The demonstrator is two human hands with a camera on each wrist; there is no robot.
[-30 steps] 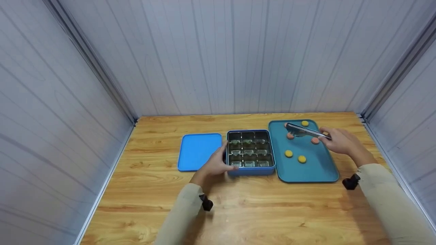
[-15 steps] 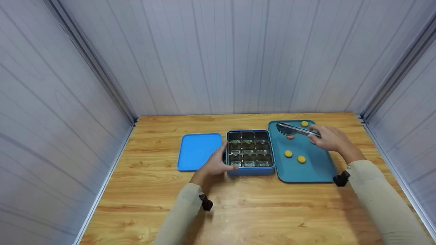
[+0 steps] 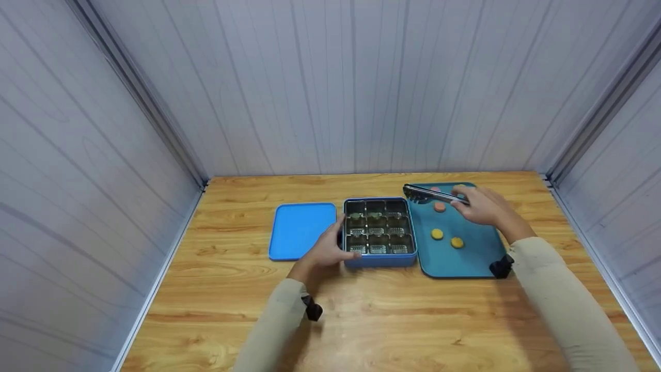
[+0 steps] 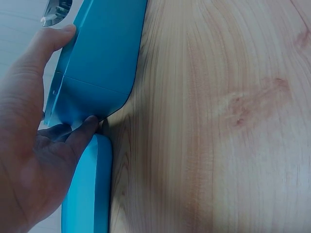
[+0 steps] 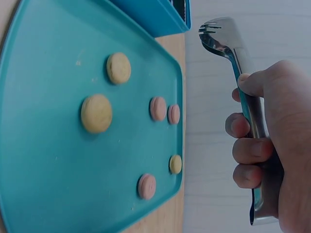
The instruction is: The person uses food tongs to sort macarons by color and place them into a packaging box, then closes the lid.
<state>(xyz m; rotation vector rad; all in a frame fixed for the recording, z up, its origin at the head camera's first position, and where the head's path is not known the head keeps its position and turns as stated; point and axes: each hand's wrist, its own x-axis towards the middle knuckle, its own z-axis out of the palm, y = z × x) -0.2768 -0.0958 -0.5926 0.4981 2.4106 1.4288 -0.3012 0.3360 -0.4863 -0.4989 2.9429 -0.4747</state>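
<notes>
Right hand (image 3: 481, 207) curled round metal tongs (image 3: 436, 195), tips raised near teal tray's (image 3: 459, 263) far left corner. Left hand (image 3: 329, 248) spread around near-left corner of blue nine-compartment box (image 3: 382, 260), thumb on front rim. Pink and yellow macarons (image 3: 437, 234) lie on tray.

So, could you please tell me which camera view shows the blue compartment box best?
The head view: it looks down into the blue box, showing all nine compartments. The left wrist view shows its outer walls, with the left hand against them; the right wrist view catches only part of it at the top edge.
</notes>
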